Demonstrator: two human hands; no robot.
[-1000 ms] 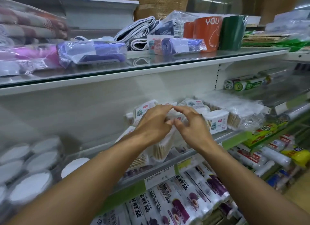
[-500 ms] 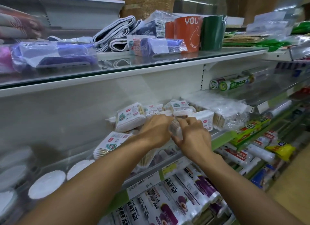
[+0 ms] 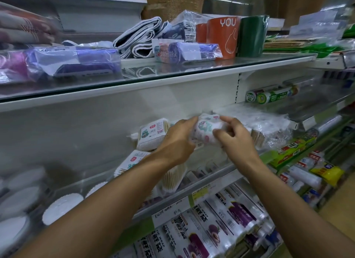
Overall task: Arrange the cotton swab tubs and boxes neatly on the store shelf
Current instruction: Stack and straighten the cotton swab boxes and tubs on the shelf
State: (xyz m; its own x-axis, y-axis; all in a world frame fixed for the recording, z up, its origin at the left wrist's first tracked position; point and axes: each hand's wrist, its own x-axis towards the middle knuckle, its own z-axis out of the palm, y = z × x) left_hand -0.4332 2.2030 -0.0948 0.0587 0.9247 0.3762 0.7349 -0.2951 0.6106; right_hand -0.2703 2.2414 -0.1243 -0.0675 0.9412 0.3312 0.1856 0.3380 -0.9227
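Head view: your left hand [image 3: 177, 140] and right hand [image 3: 233, 137] now grip a blurred white swab pack [image 3: 205, 130] between curled fingers, raised off the middle shelf [image 3: 207, 178] where half a second ago both hands were low among the packs. A labelled swab box [image 3: 152, 134] stands tilted just left of your hands, another [image 3: 132, 160] slumps below it, and round tubs [image 3: 62, 207] sit far left. The pack seems headed for a tidier spot; most stock looks unsorted.

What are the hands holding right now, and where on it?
Both hold one cotton swab box, blurred, lifted above the shelf. The left hand grips its left end, the right hand its right end.
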